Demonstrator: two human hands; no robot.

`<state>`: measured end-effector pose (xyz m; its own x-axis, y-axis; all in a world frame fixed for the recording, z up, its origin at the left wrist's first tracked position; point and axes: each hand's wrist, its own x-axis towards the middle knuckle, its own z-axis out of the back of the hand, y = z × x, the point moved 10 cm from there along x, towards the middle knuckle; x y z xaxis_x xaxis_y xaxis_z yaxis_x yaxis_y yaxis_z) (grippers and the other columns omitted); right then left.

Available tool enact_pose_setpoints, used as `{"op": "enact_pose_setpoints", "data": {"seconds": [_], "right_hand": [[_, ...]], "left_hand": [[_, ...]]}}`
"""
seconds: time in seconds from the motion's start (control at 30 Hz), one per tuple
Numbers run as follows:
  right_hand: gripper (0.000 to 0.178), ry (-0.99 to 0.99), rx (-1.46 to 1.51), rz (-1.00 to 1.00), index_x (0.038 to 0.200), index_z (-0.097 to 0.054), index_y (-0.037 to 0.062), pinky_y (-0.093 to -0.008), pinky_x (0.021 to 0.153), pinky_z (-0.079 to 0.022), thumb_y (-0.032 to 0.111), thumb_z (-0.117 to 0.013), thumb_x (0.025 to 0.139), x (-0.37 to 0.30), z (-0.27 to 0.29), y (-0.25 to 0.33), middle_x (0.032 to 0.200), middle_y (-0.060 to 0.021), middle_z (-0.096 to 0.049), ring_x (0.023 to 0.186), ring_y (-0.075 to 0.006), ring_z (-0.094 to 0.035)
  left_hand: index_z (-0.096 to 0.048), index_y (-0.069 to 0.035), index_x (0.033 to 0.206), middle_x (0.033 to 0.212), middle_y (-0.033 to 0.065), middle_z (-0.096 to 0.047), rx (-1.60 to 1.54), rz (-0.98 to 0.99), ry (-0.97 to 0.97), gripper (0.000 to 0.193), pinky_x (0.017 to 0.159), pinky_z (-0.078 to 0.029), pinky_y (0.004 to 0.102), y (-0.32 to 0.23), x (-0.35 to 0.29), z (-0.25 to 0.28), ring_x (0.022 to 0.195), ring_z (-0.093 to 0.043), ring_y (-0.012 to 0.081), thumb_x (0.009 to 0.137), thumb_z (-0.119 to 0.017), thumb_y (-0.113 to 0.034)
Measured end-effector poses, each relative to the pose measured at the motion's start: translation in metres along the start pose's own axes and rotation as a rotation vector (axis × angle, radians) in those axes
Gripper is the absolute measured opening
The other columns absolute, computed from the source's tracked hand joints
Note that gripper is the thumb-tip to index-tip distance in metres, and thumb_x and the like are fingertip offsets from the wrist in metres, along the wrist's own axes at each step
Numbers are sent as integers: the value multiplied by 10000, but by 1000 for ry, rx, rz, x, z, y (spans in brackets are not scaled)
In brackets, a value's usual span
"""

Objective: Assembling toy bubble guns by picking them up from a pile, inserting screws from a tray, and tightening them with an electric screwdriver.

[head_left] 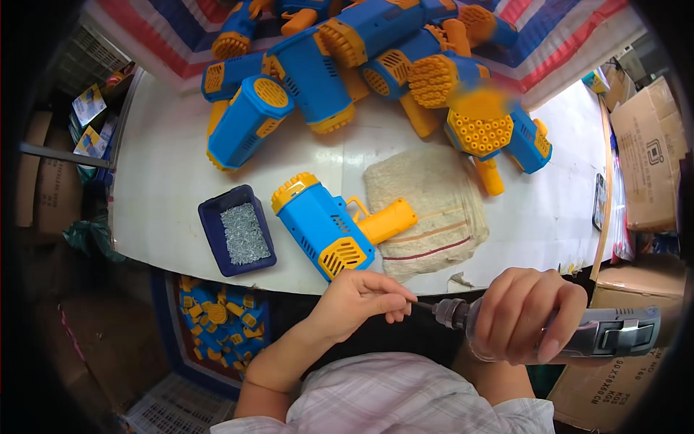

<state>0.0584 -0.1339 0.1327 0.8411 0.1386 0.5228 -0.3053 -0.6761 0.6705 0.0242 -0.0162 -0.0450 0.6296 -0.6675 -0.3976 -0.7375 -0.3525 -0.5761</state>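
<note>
My right hand [526,316] is wrapped round a grey electric screwdriver [614,334], its bit aimed left at the front of the table. At the bit's tip, the thumb and fingers of my left hand [361,305] are pinched together; whatever is between them is too small to make out. Just beyond my left hand lies a blue and yellow toy bubble gun [318,224] on its side, its yellow handle resting on a folded beige cloth [426,210]. To its left, a dark blue plastic tray [207,230] holds many small silver screws [246,235].
A heap of similar toy guns [311,83] fills the table's far side, against a striped sheet [557,32]. Below the table's left front is a crate [165,318] of blue and yellow parts. Cardboard boxes [647,159] stand at right; a phone [599,201] lies by the right edge.
</note>
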Motion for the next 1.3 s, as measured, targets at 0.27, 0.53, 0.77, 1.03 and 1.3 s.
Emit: {"op": "enact_pose_setpoints", "data": {"seconds": [0.27, 0.53, 0.77, 1.03, 1.3], "right_hand": [[765, -30, -251, 76, 799, -529, 23, -259, 366, -400, 773, -482, 655, -7, 25, -15, 515, -30, -508, 391, -146, -469], [569, -212, -285, -55, 924, -541, -25, -248, 560, -378, 535, -506, 824, -15, 52, -52, 562, -24, -440, 574, -133, -463], [229, -184, -125, -121, 834, -519, -6, -252, 558, -392, 219, -554, 859, -10, 64, -78, 596, -75, -484, 558, -158, -470], [968, -265, -213, -78, 808, -491, 15, -233, 381, -328, 911, -387, 457, -10, 78, -83, 495, -10, -449, 406, -119, -407], [1082, -292, -205, 131, 982, -466, -31, -243, 359, -315, 917, -256, 504, -6, 59, -28, 469, -19, -408, 378, -117, -366]], "left_hand": [[-586, 18, 1023, 998, 117, -598, 1532, -773, -301, 350, 924, -395, 367, -94, 6, -40, 969, -554, 249, 711, -675, -116], [-586, -18, 953, 888, 86, -566, 1856, -619, -444, 354, 931, -369, 374, -81, 37, -16, 916, -535, 224, 631, -693, -121], [-594, -24, 932, 876, 82, -565, 1834, -628, -474, 327, 945, -358, 376, -81, 37, -13, 921, -533, 221, 634, -688, -117], [-591, -41, 1000, 859, 73, -558, 1925, -584, -488, 382, 975, -328, 385, -77, 41, -11, 914, -532, 220, 651, -693, -159], [-455, 13, 1208, 861, 129, -527, 1631, -431, -88, 636, 788, -393, 357, -71, -35, -50, 858, -508, 256, 672, -687, -237]]}}
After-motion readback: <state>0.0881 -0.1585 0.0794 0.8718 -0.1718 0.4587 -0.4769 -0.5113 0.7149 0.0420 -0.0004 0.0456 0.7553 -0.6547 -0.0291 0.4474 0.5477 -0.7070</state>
